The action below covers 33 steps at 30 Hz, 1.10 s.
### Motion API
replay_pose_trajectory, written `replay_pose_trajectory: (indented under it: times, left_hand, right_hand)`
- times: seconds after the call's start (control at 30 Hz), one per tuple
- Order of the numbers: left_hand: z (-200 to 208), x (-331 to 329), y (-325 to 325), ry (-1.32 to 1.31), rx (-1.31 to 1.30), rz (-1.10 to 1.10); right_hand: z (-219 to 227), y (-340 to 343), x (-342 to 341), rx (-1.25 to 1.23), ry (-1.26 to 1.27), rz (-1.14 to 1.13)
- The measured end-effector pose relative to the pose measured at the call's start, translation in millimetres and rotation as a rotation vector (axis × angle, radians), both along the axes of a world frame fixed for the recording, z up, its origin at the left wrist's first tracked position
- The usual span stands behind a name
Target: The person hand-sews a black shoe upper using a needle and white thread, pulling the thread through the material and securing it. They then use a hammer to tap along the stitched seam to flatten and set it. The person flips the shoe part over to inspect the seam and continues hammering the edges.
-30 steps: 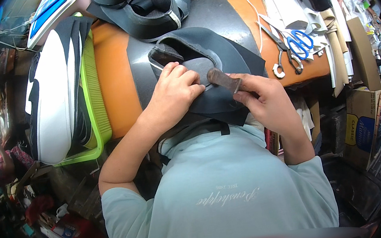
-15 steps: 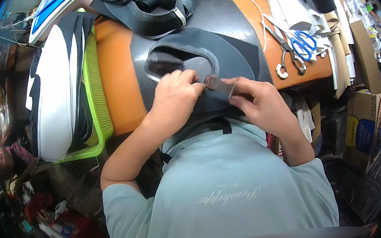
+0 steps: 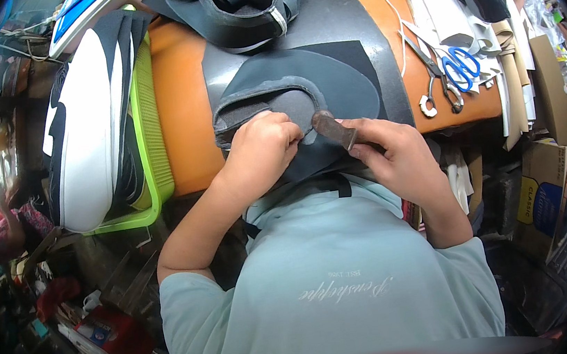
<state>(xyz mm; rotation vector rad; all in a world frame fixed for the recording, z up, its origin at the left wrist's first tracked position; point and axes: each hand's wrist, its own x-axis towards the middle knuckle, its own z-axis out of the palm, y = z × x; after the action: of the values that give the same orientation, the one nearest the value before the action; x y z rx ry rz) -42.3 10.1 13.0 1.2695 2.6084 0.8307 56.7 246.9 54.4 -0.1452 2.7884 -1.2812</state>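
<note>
A dark grey shoe upper [image 3: 350, 89] with a curved opening lies on a dark, smooth board [image 3: 393, 94]. My left hand [image 3: 263, 148] is closed at the near rim of the opening, its fingertips pinching the edge of the upper. In my right hand [image 3: 392, 150] is a small hammer [image 3: 334, 129] with a brown, worn metal head. The rounded end of that head is over the rim, just right of my left fingertips; whether it touches cannot be told. The hammer's handle is mostly hidden by my hand.
More dark uppers [image 3: 230, 12] are piled at the far side. A green basket [image 3: 149, 122] with white and black shoe pieces [image 3: 83, 137] stands left. Right lie blue-handled scissors [image 3: 460, 67], dark scissors [image 3: 434, 76] and white strips [image 3: 446, 11]. A carton [image 3: 544, 196] is farther right.
The upper has turned slightly and its opening shows wider. My right hand and the hammer have shifted a little. The whole view has moved slightly.
</note>
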Motion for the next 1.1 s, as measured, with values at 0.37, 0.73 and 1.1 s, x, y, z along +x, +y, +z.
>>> replay_pose_trajectory:
  times: [0.37,0.73,1.1]
  left_hand:
    - [-4,12,-5,0.108,-0.007,0.010]
    - [10,8,-13,-0.235,-0.050,0.111]
    - [9,25,-20,0.050,-0.109,0.030]
  right_hand:
    - [2,-12,-7,0.045,-0.082,0.033]
    - [-4,-17,0,-0.087,-0.072,-0.004]
    - [-4,-19,-1,-0.201,0.071,-0.001]
